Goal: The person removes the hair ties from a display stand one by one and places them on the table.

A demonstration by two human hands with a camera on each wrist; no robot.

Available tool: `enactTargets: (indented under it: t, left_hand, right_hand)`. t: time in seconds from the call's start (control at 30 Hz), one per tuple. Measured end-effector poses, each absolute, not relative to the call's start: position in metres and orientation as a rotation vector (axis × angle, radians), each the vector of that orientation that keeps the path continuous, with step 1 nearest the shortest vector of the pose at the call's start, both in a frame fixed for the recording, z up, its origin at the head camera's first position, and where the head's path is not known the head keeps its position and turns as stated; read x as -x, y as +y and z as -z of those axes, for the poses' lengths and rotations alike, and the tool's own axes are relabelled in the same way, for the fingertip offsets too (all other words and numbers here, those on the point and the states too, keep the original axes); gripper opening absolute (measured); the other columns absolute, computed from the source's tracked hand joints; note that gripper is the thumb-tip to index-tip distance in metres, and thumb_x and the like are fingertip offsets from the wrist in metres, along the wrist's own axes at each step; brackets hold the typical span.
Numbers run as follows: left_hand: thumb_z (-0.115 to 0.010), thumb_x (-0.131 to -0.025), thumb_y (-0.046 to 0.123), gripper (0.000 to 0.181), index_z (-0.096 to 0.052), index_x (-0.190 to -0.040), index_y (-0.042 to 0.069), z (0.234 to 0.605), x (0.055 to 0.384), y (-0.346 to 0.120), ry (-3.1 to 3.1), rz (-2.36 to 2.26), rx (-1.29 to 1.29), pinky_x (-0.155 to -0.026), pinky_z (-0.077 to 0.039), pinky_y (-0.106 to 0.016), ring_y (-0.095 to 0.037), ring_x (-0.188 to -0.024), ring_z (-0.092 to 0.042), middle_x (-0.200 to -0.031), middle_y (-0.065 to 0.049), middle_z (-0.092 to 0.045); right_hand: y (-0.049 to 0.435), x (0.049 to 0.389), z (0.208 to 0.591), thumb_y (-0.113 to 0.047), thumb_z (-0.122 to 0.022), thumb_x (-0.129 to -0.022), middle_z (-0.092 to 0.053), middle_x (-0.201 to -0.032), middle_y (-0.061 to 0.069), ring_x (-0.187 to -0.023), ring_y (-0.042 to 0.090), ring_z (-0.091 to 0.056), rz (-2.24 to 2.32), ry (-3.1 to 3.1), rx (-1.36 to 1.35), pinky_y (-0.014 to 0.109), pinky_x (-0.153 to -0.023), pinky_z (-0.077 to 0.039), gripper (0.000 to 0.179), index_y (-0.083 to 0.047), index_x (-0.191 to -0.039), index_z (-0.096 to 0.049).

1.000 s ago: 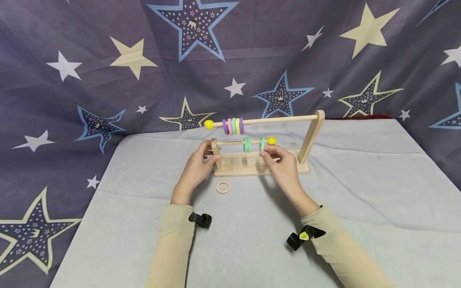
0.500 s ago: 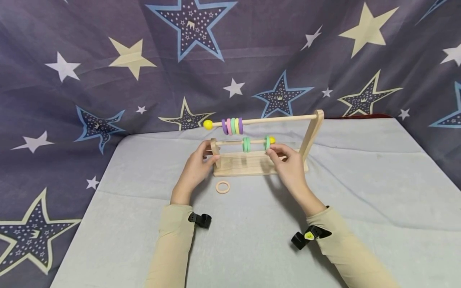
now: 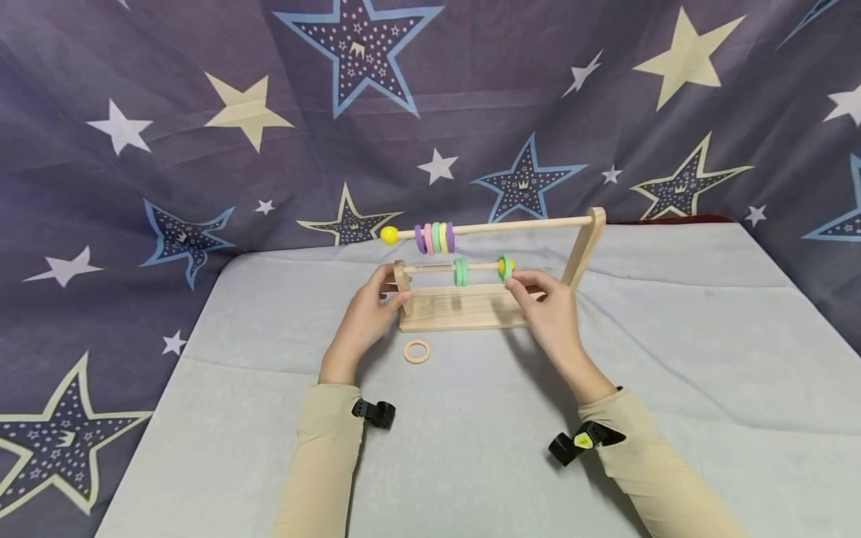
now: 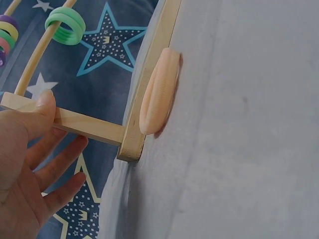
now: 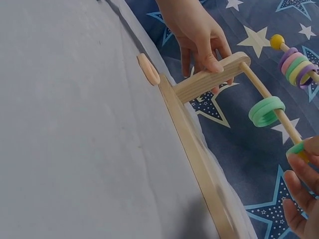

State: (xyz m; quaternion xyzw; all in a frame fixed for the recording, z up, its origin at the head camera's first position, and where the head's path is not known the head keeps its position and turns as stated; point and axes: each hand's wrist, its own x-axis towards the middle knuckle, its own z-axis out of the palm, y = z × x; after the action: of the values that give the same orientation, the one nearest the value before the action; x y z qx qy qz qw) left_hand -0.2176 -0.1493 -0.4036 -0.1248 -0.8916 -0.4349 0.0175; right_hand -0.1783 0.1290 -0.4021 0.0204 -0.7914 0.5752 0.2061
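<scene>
A wooden stand (image 3: 457, 310) carries two rods, each tipped with a yellow bead. My left hand (image 3: 363, 314) grips the short upright (image 4: 89, 124), thumb on one face and fingers behind. At the free end of the lower rod (image 3: 430, 269), my right hand (image 3: 550, 314) pinches a green ring (image 3: 504, 270) between thumb and forefinger. That ring surrounds the yellow end bead (image 3: 513, 264), partly covering it. Farther left on the same rod hang green rings (image 5: 266, 111), close together. Purple, pink, green and yellow rings (image 3: 436, 237) hang near the beaded end of the upper rod.
A plain, wood-coloured ring (image 3: 416, 363) lies on the grey cloth in front of the stand. The tall upright (image 3: 584, 246) rises at the stand's right end. Behind the table hangs a dark curtain (image 3: 511, 90) printed with stars.
My right hand has slid the pinched green ring rightward along the lower rod, from left of the yellow bead onto it. My left hand has kept its grip on the short upright.
</scene>
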Motion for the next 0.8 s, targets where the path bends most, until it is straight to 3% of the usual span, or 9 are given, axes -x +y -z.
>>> enactTargets:
  t: [0.8]
  left_hand:
    - [-0.063,-0.098,0.02,0.049,-0.045,-0.143,0.009,0.405,0.218,-0.151,-2.764,1.352,0.413,-0.103,-0.042,-0.043,-0.029,-0.118,-0.057,-0.125,-0.013,-0.063]
  right_hand:
    - [0.139,0.168,0.399,-0.015,-0.072,-0.092,-0.073,-0.096,0.009,-0.081,0.017,-0.063,-1.486,-2.366,-0.102,0.021,-0.066,-0.044,0.014,-0.002,-0.098,-0.075]
